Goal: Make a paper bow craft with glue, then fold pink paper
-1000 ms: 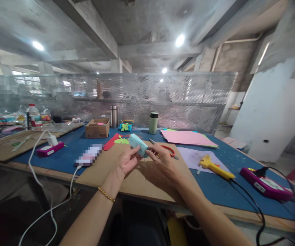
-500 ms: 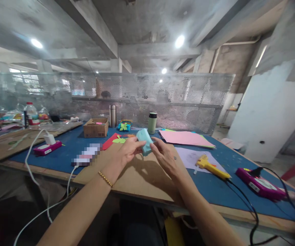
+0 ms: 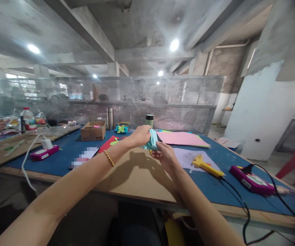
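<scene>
Fingers bent nearly closed, our left hand (image 3: 140, 136) pinches the folded light-blue paper (image 3: 153, 138) at its upper edge, while our right hand (image 3: 167, 155) has its thumb against the near side and its other fingers curled beneath. So there's the paper, up above the far part of our cardboard sheet (image 3: 147, 189)! Trouble could come quickly: if our two hands pull against each other, those thin folds may crease or tear; if either pinch goes slack, it could drop onto the cardboard.

Right of the cardboard, we've a yellow glue gun (image 3: 206, 165) lying on lilac paper (image 3: 179, 157); a tug on its black cord (image 3: 236, 193) might drag it off. Left of the cardboard's far end lies red paper (image 3: 106, 146). Beyond the cardboard, we spot a pink sheet (image 3: 183, 138) and, farther, a green bottle (image 3: 149, 120), partly hidden behind our work.
</scene>
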